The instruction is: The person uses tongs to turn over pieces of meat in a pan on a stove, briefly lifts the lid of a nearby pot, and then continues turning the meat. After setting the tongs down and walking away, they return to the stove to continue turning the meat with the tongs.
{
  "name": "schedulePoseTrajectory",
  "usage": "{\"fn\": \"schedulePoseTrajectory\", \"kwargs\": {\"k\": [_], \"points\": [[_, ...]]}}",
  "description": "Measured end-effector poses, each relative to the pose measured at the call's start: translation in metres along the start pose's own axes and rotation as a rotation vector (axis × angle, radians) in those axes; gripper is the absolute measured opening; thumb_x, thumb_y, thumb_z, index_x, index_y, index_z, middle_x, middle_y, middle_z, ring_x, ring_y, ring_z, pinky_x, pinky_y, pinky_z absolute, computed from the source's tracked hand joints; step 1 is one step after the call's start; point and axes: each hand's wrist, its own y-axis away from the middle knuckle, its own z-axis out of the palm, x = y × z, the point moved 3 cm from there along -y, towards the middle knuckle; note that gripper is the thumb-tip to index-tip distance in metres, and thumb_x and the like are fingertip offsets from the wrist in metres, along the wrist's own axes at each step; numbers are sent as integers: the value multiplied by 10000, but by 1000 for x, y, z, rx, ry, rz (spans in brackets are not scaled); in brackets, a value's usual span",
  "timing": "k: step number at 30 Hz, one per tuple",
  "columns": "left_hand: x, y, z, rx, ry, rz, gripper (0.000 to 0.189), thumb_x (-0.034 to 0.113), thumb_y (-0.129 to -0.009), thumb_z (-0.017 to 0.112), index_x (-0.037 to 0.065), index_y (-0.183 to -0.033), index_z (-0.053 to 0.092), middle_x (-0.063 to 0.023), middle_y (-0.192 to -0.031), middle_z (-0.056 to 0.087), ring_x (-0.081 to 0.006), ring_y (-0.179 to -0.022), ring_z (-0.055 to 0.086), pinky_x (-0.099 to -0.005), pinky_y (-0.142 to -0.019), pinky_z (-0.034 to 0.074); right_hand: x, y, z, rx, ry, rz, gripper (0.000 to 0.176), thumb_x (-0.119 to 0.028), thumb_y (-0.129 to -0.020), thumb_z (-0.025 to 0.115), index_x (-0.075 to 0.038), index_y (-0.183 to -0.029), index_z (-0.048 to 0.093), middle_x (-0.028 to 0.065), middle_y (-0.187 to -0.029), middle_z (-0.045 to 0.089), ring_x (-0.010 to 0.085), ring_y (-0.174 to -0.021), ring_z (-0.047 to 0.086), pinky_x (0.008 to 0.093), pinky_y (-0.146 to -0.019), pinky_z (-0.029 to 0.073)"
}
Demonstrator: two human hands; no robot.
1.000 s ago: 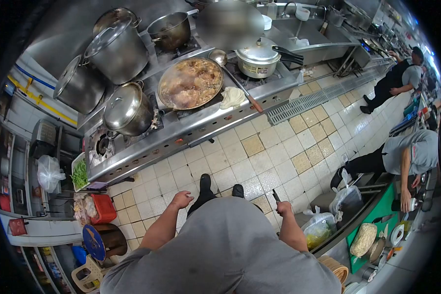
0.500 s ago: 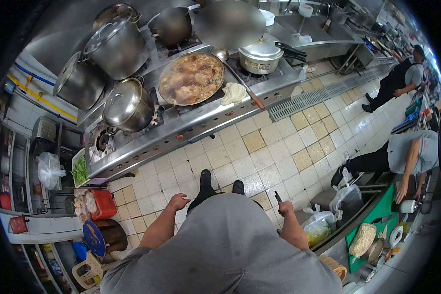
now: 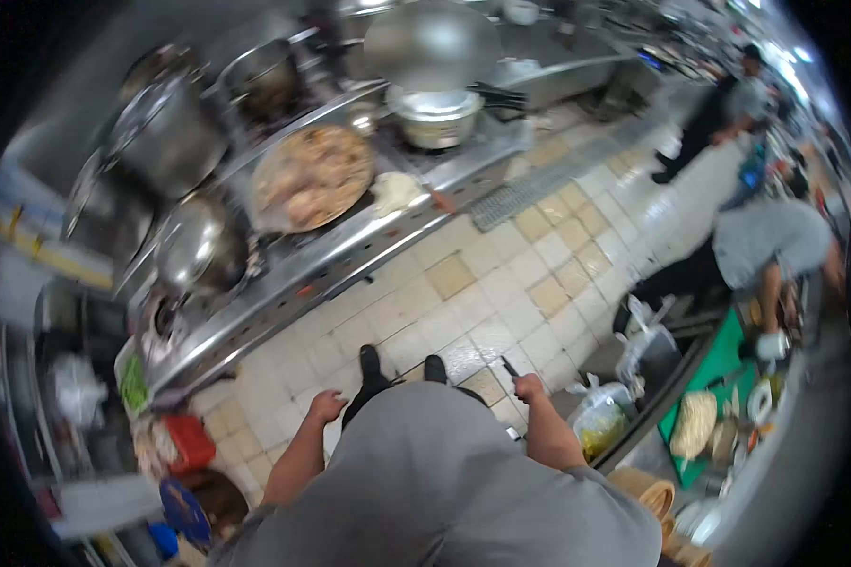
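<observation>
My left hand (image 3: 327, 406) hangs at my left side over the tiled floor, touching nothing, its fingers loosely curled and blurred. In my right hand (image 3: 529, 387) is a slim dark object (image 3: 509, 367), held pointing forward; its exact kind is too small to tell. Ahead of me on the stove stands a wide pan (image 3: 314, 178) of food in liquid. A pale cloth (image 3: 396, 193) lies beside it, and behind that is a lidded pot (image 3: 436, 117).
Large steel pots (image 3: 201, 242) fill the stove's left side. At right, a counter carries a green board (image 3: 690, 471) with a pale block (image 3: 694, 425). One person (image 3: 766, 241) bends there; another (image 3: 714, 123) stands farther back. A red crate (image 3: 191, 442) sits at left.
The whole view has shifted and blurred, with stove and pots now farther left. At the right, the nearer person leans over more. The slim dark object stays in my right hand.
</observation>
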Motion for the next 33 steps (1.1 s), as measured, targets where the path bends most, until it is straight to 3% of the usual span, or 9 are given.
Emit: {"fn": "schedulePoseTrajectory", "kwargs": {"k": [1, 4, 5, 9, 10, 14, 16, 20, 33], "points": [[-9, -11, 6, 19, -144, 63, 585, 482, -918, 729, 96, -1356, 714, -186, -1321, 726, -364, -1252, 669, -431, -1082, 526, -25, 34, -22, -89, 83, 70, 501, -456, -976, 617, 13, -1027, 783, 265, -1093, 758, 419, -1072, 732, 483, -947, 564], [-7, -12, -1, -23, -13, 55, 576, 467, -891, 767, 97, -1330, 737, -204, -1277, 743, -367, -1222, 694, -434, -1055, 549, 2, 6, -2, -72, 214, 52, 438, -334, -950, 604, -9, -1196, 765, 233, -1362, 689, 394, -1285, 659, 464, -1075, 529], [-5, -17, -2, -20, -81, 10, 597, 413, -862, 812, 62, -1338, 728, -208, -1204, 774, -337, -1120, 750, -408, -981, 587, 1, 18, -7, 69, 153, 59, 467, -455, -959, 599, -42, -1004, 811, 213, -1057, 784, 396, -1009, 748, 493, -882, 583], [-62, -60, 24, -42, 368, -25, 610, 327, -839, 843, 10, -1344, 713, -200, -1142, 796, -262, -1032, 776, -371, -921, 600, 4, 26, -11, 119, 100, 136, 472, -449, -970, 594, -29, -999, 807, 225, -1045, 779, 394, -964, 757, 485, -871, 588], [-65, -58, 21, -44, 344, -72, 603, 301, -837, 845, -3, -1341, 711, -196, -1127, 801, -243, -1013, 777, -361, -909, 600, -31, 70, -44, -70, 26, 260, 431, -221, -952, 554, -18, -1283, 742, 211, -1431, 667, 355, -1345, 640, 456, -1103, 516], [-50, -58, -6, -38, 339, -29, 567, 268, -861, 822, 7, -1352, 708, -205, -1129, 799, -257, -1017, 778, -357, -912, 599, -42, 90, -50, -59, -27, 292, 430, -219, -951, 550, -21, -1280, 744, 207, -1425, 673, 350, -1335, 648, 452, -1099, 520], [-33, -61, -31, 53, 11, 130, 522, 235, -881, 805, 2, -1339, 713, -190, -1057, 806, -241, -947, 774, -354, -864, 603, -30, 72, -34, 67, 23, 266, 460, -391, -935, 610, 25, -985, 800, 262, -1063, 771, 377, -1046, 751, 458, -889, 590], [9, -61, -88, -54, 185, -3, 506, 183, -915, 779, -4, -1374, 678, -167, -1037, 799, -224, -866, 751, -366, -813, 600, -51, 86, -31, 207, 25, 251, 435, -362, -925, 647, 38, -1035, 778, 276, -1177, 750, 401, -1139, 727, 471, -961, 581], [68, -97, -318, 696, 721, 444, 723, 153, -1036, 715, 88, -1659, 354, -141, -1500, 551, -157, -946, 621, -307, -755, 525, -250, 137, -39, 437, -455, 230, 580, -480, -945, 720, 32, -1216, 699, 294, -1232, 718, 436, -1193, 684, 497, -1009, 549]]}}
